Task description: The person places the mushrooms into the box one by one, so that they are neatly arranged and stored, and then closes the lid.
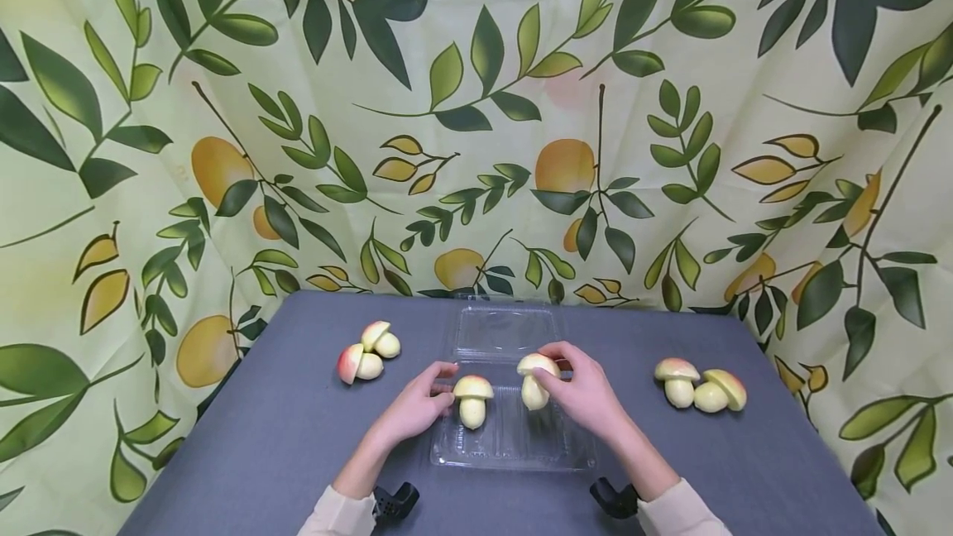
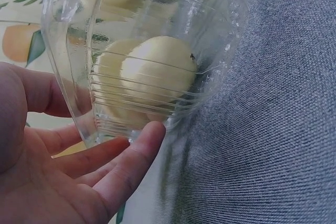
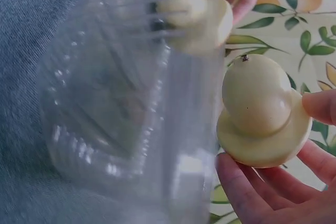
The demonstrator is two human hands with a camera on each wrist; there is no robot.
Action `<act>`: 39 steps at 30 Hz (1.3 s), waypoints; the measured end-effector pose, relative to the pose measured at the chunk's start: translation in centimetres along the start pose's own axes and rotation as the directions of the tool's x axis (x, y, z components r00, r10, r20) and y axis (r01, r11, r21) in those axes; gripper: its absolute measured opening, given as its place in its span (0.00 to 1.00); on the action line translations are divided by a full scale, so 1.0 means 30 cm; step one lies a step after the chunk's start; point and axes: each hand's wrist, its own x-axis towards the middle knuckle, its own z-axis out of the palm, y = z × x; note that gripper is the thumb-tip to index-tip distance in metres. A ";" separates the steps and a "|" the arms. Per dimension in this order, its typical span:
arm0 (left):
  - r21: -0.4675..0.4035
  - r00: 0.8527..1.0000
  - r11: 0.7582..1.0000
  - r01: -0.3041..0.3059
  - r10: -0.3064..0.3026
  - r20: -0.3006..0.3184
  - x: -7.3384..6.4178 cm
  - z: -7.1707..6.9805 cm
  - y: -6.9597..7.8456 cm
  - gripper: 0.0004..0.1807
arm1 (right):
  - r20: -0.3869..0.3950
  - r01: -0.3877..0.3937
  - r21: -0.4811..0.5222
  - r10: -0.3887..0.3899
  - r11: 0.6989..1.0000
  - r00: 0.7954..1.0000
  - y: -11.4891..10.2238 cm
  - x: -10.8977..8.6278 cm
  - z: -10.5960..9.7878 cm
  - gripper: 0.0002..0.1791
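A clear plastic clamshell box (image 1: 514,461) lies with its lid (image 1: 506,329) folded back. Inside its left half is a pale toy mushroom (image 1: 472,412) with a yellowish cap, blurred by ribbed plastic in the left wrist view. My left hand (image 1: 417,408) is at the box's left side, its fingers fairly straight. One fingertip (image 2: 155,129) is against the plastic in that view; whether the thumb touches the mushroom is unclear. Over the box's right half, my right hand (image 1: 584,387) pinches a second toy mushroom (image 3: 257,98) between thumb and fingers, its stem toward the wrist camera.
Two toy mushrooms with reddish caps, one lower (image 1: 361,364) and one upper (image 1: 382,340), lie left of the box. Two more, an upright one (image 1: 677,383) and a tilted one (image 1: 720,391), stand at the right. A leaf-patterned cloth (image 1: 476,172) hangs behind the grey table (image 1: 283,453).
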 end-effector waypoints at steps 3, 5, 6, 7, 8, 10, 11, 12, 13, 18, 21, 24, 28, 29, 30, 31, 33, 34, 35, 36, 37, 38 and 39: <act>0.015 1.000 1.000 0.004 -0.004 0.006 -0.002 0.002 -0.001 0.25 | 0.011 -0.023 0.007 0.023 1.000 1.000 0.010 0.005 0.034 0.12; 0.023 1.000 1.000 0.006 -0.006 0.006 -0.003 0.003 0.001 0.25 | 0.013 -0.028 0.012 0.028 1.000 1.000 0.015 0.007 0.053 0.12; 0.024 1.000 1.000 0.005 -0.005 0.004 -0.004 0.003 0.003 0.25 | 0.011 -0.027 0.011 0.027 1.000 1.000 0.017 0.007 0.062 0.12; 0.028 1.000 1.000 0.006 -0.006 0.004 -0.004 0.004 0.003 0.25 | 0.011 -0.025 0.015 0.025 1.000 1.000 0.019 0.007 0.070 0.12; 0.026 1.000 1.000 0.005 -0.005 0.002 -0.004 0.004 0.003 0.25 | 0.011 -0.021 0.019 0.021 1.000 1.000 0.020 0.007 0.078 0.12; 0.026 1.000 1.000 -0.001 0.001 0.000 -0.005 0.003 0.003 0.25 | 0.014 -0.012 0.013 0.012 1.000 1.000 0.025 0.008 0.096 0.12; 0.025 1.000 1.000 -0.002 0.002 -0.001 -0.006 0.003 0.003 0.25 | 0.015 -0.005 0.006 0.005 1.000 1.000 0.027 0.008 0.104 0.12; 0.025 1.000 1.000 -0.004 0.004 -0.003 -0.006 0.002 0.003 0.25 | 0.018 -0.001 0.000 0.001 1.000 1.000 0.029 0.008 0.113 0.12; 0.023 1.000 1.000 -0.006 0.006 -0.004 -0.007 0.002 0.003 0.25 | 0.021 0.004 -0.004 -0.003 1.000 1.000 0.031 0.009 0.122 0.12; 0.020 1.000 1.000 0.000 0.000 -0.001 -0.008 0.004 0.002 0.25 | 0.030 0.022 -0.048 -0.020 0.999 0.999 0.039 0.006 0.156 0.12; 0.026 1.000 1.000 0.002 -0.002 0.002 -0.005 0.005 -0.003 0.25 | 0.042 0.028 -0.077 -0.025 0.997 0.999 0.047 0.001 0.173 0.13; 0.013 1.000 1.000 -0.001 0.001 0.002 -0.007 0.008 -0.003 0.25 | 0.049 0.026 -0.095 -0.022 0.995 0.999 0.054 -0.001 0.183 0.14; -0.018 1.000 1.000 -0.010 0.010 -0.002 -0.010 0.007 -0.003 0.25 | 0.052 0.022 -0.121 -0.016 0.992 0.998 0.052 -0.003 0.186 0.15; -0.022 1.000 1.000 -0.012 0.012 -0.004 -0.010 0.006 -0.002 0.25 | 0.055 0.027 -0.125 -0.020 0.992 0.998 0.050 -0.003 0.183 0.16; -0.023 1.000 1.000 -0.014 0.014 -0.006 -0.009 0.005 -0.004 0.26 | 0.056 0.029 -0.126 -0.023 0.992 0.998 0.047 -0.003 0.180 0.15; -0.024 1.000 1.000 -0.015 0.015 -0.006 -0.008 0.004 -0.005 0.26 | 0.057 0.031 -0.126 -0.024 0.992 0.998 0.041 -0.004 0.173 0.15; -0.021 1.000 1.000 -0.008 0.008 -0.008 -0.006 0.003 -0.004 0.25 | 0.060 0.037 -0.128 -0.029 0.991 0.998 0.029 -0.005 0.157 0.14; -0.016 1.000 1.000 -0.005 0.005 -0.010 -0.005 0.002 -0.004 0.25 | 0.066 0.039 -0.130 -0.030 0.991 0.997 0.021 -0.005 0.148 0.13; -0.011 1.000 1.000 -0.001 0.001 -0.010 -0.004 0.000 -0.004 0.25 | 0.072 0.039 -0.132 -0.030 0.991 0.997 0.013 -0.005 0.138 0.12; -0.007 1.000 1.000 0.001 -0.001 -0.010 -0.002 0.001 -0.005 0.25 | 0.077 0.038 -0.137 -0.027 0.990 0.997 0.005 -0.007 0.125 0.11; -0.003 1.000 1.000 0.004 -0.004 -0.009 -0.001 0.001 -0.004 0.25 | 0.083 0.043 -0.146 -0.031 0.988 0.996 -0.003 -0.009 0.112 0.11; -0.001 1.000 1.000 0.004 -0.004 -0.009 -0.001 0.002 -0.003 0.25 | 0.091 0.045 -0.155 -0.031 0.987 0.995 -0.011 -0.010 0.100 0.10; 0.003 1.000 1.000 0.003 -0.003 -0.007 0.000 0.002 -0.004 0.25 | 0.100 0.044 -0.163 -0.027 0.986 0.995 -0.019 -0.012 0.087 0.11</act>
